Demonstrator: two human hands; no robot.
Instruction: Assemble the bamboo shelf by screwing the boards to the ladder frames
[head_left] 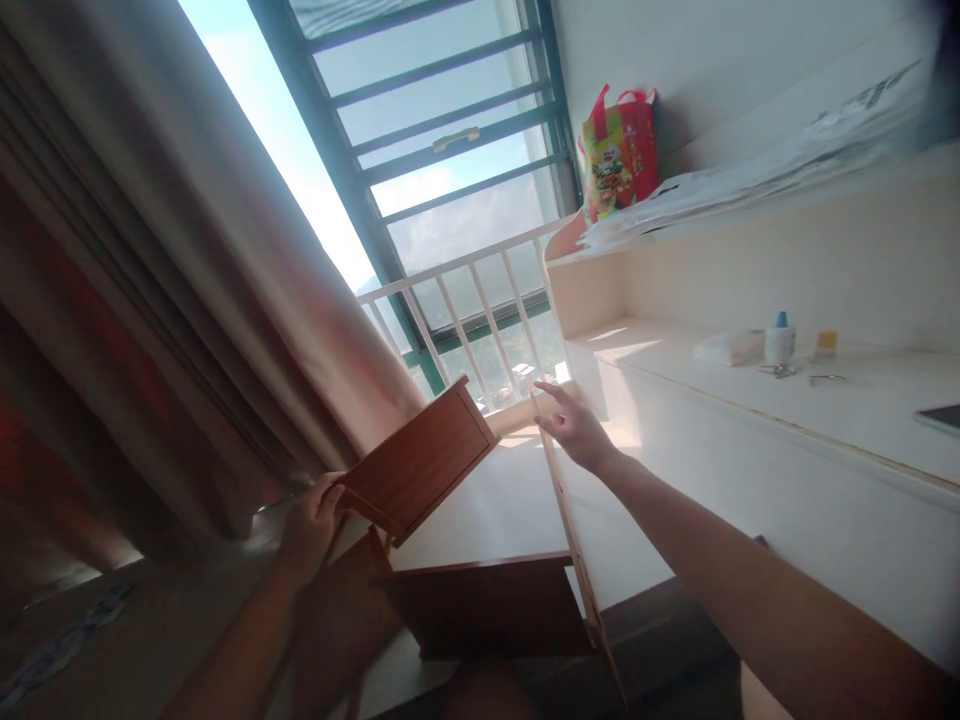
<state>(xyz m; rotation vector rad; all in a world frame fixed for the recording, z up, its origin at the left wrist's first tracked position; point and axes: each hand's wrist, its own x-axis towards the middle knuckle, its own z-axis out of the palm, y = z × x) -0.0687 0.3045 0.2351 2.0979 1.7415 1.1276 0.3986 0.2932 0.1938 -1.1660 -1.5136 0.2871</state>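
My left hand (313, 525) grips the near left end of a reddish-brown wooden panel (420, 460), which is held tilted, its far end raised to the right. Below it, a second dark brown panel (487, 605) sits within what looks like a wooden frame, beside another brown board (341, 620) at the left. My right hand (576, 428) reaches forward with index finger and thumb apart, its fingertips at the upper end of a thin upright wooden side piece (561, 490). Whether the fingertips touch that piece is hard to see. A pale surface (480, 500) shows behind the panels.
A white shelf unit (720, 425) runs along the right, bearing a small white bottle with a blue cap (780, 340) and small metal items (780, 371). Above stands a colourful bag (619, 155). Long curtains (187, 250) hang left of the barred window (450, 130) and white railing (480, 290).
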